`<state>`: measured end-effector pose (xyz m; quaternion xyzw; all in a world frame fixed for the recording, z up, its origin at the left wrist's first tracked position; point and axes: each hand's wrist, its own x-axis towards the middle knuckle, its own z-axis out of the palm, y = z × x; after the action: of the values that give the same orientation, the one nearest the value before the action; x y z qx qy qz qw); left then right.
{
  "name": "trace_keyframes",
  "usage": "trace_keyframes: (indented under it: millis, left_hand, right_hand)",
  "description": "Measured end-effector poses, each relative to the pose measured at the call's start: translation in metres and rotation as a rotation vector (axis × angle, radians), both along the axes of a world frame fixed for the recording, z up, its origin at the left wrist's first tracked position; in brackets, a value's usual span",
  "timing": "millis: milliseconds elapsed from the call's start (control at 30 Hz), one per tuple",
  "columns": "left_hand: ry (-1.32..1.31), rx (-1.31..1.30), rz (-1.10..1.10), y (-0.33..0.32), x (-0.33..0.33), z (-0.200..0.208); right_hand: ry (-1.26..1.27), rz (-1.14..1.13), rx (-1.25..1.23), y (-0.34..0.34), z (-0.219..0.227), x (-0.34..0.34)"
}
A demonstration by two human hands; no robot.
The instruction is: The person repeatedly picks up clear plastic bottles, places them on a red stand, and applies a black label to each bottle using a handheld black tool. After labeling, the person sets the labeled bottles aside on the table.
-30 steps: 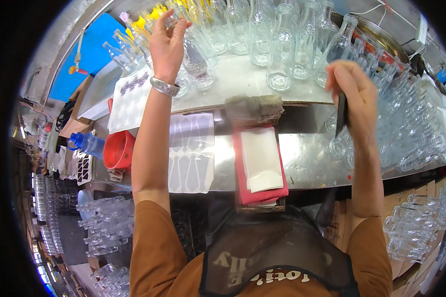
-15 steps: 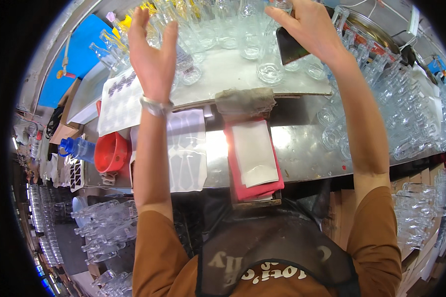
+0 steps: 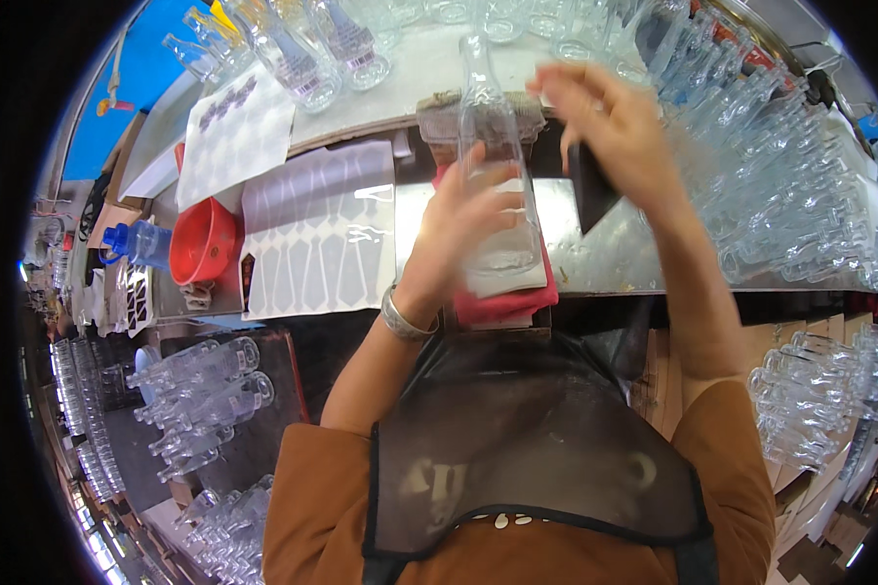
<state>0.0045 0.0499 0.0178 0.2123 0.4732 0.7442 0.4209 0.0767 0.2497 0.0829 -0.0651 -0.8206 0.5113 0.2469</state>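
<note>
A clear glass bottle (image 3: 504, 246) lies at the middle of the bench, its neck on a rolled grey cloth (image 3: 439, 125) and its body over a white pad on red cloth (image 3: 510, 306). Across the bottle's body is my left hand (image 3: 449, 229), fingers spread and blurred; whether they press on the glass I cannot tell. To the right of the bottle, my right hand (image 3: 615, 132) is raised, thumb and forefinger apart. A flat black plate (image 3: 591, 190) is tucked in its palm under the other fingers. Left of the pad lies a sheet of long tie-shaped stickers (image 3: 317, 234).
Bottles with printed labels (image 3: 359, 63) stand at the far left beside a sheet of dark patches (image 3: 234, 127). Clear bottles (image 3: 790, 185) are heaped on the right. A red bowl (image 3: 203, 242) and a blue-capped bottle (image 3: 139, 244) sit on the left.
Both hands have come back from the far bottles toward me. A bottle now lies on the padded rest. The right hand still has the black plate, and the view has shifted.
</note>
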Motion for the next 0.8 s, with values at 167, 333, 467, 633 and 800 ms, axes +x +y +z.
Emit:
trace_keyframes:
  millis: [167, 333, 467, 633, 800]
  left_hand:
    - [0.293, -0.1, 0.19, 0.007, 0.006, -0.047]
    - [0.759, -0.24, 0.372, -0.001, 0.021, -0.014]
    - [0.348, -0.112, 0.31, -0.002, 0.013, -0.029]
    - [0.275, -0.069, 0.273, 0.004, 0.011, -0.033]
    - [0.344, -0.05, 0.291, 0.002, 0.012, -0.041]
  right_hand:
    - [-0.247, 0.0, -0.272, -0.053, -0.105, 0.039]
    - [-0.292, 0.006, -0.303, -0.067, -0.086, 0.056]
    - [-0.193, -0.053, -0.017, -0.078, -0.06, 0.068]
    - [-0.237, -0.091, -0.018, -0.076, -0.08, 0.071]
    - [-0.242, -0.055, -0.087, -0.075, -0.083, 0.069]
